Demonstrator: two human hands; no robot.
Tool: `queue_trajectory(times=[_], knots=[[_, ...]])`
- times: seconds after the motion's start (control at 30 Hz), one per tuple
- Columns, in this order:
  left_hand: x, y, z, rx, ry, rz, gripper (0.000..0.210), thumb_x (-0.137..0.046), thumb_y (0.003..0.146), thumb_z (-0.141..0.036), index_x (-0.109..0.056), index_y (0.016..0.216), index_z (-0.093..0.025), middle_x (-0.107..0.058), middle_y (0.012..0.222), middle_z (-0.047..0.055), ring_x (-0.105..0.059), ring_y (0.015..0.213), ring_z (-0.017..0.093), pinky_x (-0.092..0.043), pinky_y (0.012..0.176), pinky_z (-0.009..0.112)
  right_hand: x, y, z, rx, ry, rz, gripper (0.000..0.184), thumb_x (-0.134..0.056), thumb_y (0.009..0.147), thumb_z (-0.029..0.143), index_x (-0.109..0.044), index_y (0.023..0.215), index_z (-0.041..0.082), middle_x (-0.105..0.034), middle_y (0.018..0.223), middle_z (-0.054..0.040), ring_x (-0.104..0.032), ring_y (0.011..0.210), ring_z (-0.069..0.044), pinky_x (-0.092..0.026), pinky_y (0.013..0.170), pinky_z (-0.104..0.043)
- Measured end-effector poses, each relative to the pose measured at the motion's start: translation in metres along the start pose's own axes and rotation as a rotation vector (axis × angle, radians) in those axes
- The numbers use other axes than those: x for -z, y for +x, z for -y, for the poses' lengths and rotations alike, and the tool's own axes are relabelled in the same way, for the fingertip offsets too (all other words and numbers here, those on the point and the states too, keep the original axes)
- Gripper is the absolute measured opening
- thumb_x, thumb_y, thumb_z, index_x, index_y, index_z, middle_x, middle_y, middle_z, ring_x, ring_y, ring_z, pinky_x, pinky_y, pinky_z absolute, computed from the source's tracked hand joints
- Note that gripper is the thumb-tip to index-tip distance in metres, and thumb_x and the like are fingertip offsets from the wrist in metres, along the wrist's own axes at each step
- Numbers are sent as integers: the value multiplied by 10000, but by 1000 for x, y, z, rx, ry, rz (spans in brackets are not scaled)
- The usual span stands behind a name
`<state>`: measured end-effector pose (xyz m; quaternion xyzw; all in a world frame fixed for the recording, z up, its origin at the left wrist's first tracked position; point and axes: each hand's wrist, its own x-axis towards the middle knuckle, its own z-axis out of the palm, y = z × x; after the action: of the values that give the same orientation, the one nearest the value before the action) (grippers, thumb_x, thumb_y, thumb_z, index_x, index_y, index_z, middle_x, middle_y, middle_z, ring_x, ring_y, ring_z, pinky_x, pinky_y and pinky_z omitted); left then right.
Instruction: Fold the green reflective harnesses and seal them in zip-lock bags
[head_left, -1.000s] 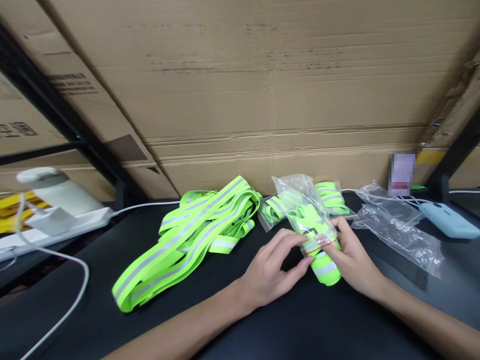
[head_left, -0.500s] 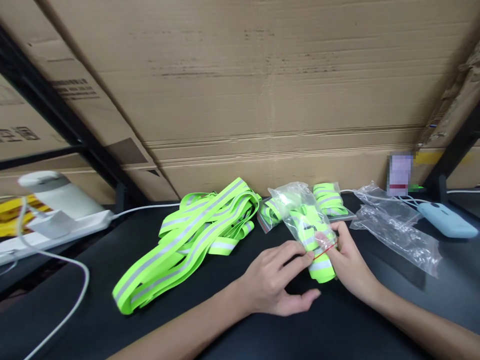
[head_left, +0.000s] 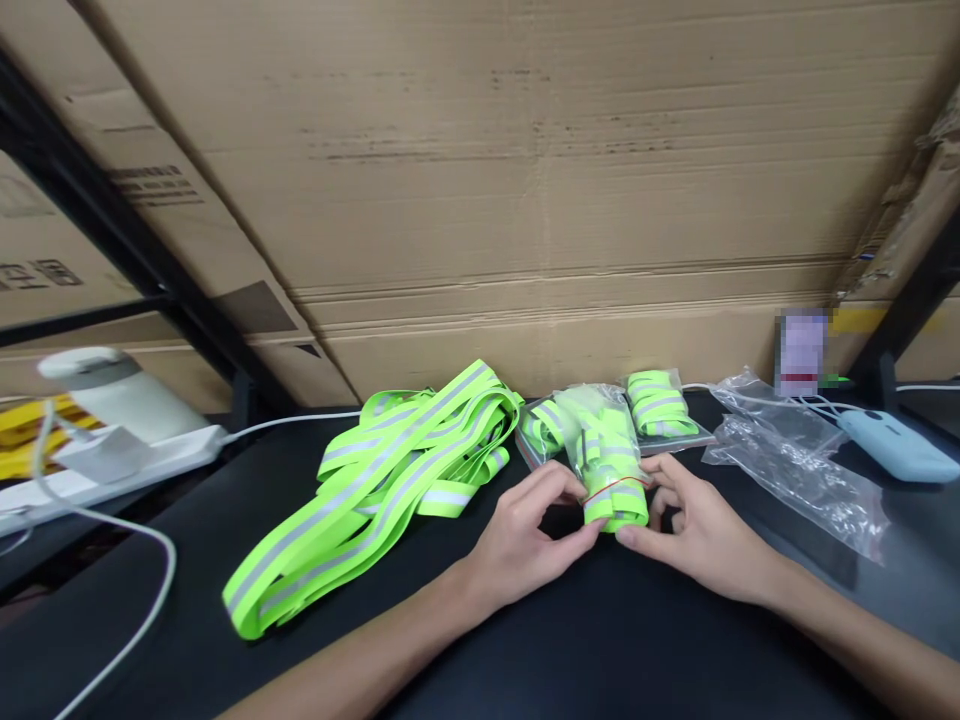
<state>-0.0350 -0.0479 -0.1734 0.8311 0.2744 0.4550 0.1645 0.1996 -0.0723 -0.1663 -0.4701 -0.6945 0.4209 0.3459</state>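
Observation:
A clear zip bag [head_left: 589, 440] with a red seal line lies in front of me, a folded neon-green reflective strap [head_left: 618, 508] mostly inside it. The strap's near end sticks out of the bag's mouth. My left hand [head_left: 529, 535] pinches the left side of the mouth between thumb and fingers. From the right, my right hand [head_left: 701, 530] has its thumb on the strap's protruding end and its curled fingers at the bag's right edge. Behind lie a bagged green strap [head_left: 546, 425] on the left and another bagged strap [head_left: 660, 405] on the right.
Loose green reflective straps [head_left: 375, 490] lie piled on the black table [head_left: 600, 640] at left. Clear plastic bags [head_left: 810, 475] and a light-blue device [head_left: 896, 445] are at right. A white power strip [head_left: 172, 460] and bottle [head_left: 127, 395] stand far left; cardboard [head_left: 540, 200] rises behind.
The bag and strap have moved left and now point straight toward me. My left thumb has closed in at the bag's mouth; my right hand has shifted its hold to the strap's near end.

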Motion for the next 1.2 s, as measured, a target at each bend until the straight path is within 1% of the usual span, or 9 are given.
queue_trajectory(times=[0.07, 0.17, 0.23, 0.37, 0.47, 0.67, 0.87, 1.07, 1.2], knots=[[-1, -1, 0, 46, -25, 8, 99, -711, 869, -139, -629, 914, -171, -643, 839, 28, -637, 743, 136, -591, 689, 244, 3, 0, -3, 33, -193, -29, 422, -797, 813, 397, -555, 1107, 215, -655, 855, 7, -577, 667, -146, -458, 627, -284], [-4, -2, 2, 111, -50, -6, 109, -721, 876, -176, -626, 930, -177, -653, 823, 9, -630, 702, 119, -586, 672, 230, 6, 2, -6, 47, -363, -65, 272, -740, 862, 437, -591, 891, 211, -560, 670, 43, -492, 575, -134, -380, 559, -276], [-6, -3, 4, 160, -60, 2, 106, -718, 888, -205, -622, 925, -181, -644, 781, -7, -614, 664, 113, -568, 642, 225, 6, 3, -6, 58, -411, -76, 290, -706, 888, 452, -573, 793, 212, -537, 642, 42, -463, 565, -131, -344, 544, -271], [-6, -3, 4, 189, -76, 41, 77, -676, 898, -195, -601, 909, -185, -613, 740, -24, -593, 636, 106, -525, 601, 211, 4, 4, -7, 70, -488, -90, 349, -691, 891, 452, -493, 720, 221, -522, 616, 45, -445, 552, -128, -302, 530, -265], [-6, -2, 2, 162, -55, 60, 99, -660, 891, -185, -572, 934, -196, -578, 735, -38, -563, 633, 103, -501, 603, 213, 1, 3, -9, 77, -475, -88, 377, -655, 913, 457, -429, 711, 232, -451, 556, 67, -413, 515, -119, -265, 507, -261], [-5, -2, 0, 190, 4, 127, 487, -745, 811, -250, -474, 1215, -229, -519, 783, -58, -552, 674, 128, -492, 653, 255, -4, 1, -7, 67, -420, -94, 331, -671, 887, 440, -437, 760, 243, -467, 553, 76, -441, 502, -121, -292, 497, -254], [-8, -5, 2, 194, 39, 105, 431, -701, 825, -219, -481, 1195, -243, -498, 778, -68, -540, 660, 117, -481, 634, 236, -6, 0, 2, 69, -510, -90, 268, -702, 811, 358, -457, 812, 248, -508, 614, 66, -485, 523, -136, -322, 521, -262], [-9, -4, 2, 139, 87, 99, 343, -666, 839, -181, -505, 1136, -240, -476, 746, -74, -523, 643, 110, -461, 628, 224, -4, -2, 0, 95, -507, -55, 211, -572, 932, 332, -470, 773, 239, -500, 626, 50, -477, 548, -139, -315, 542, -271], [-9, -2, 0, 165, 122, 127, 467, -768, 795, -300, -490, 1164, -226, -454, 730, -81, -500, 613, 116, -415, 570, 231, -4, -1, -3, 108, -476, -18, 271, -566, 977, 383, -464, 773, 237, -488, 623, 51, -446, 548, -138, -295, 535, -269]])
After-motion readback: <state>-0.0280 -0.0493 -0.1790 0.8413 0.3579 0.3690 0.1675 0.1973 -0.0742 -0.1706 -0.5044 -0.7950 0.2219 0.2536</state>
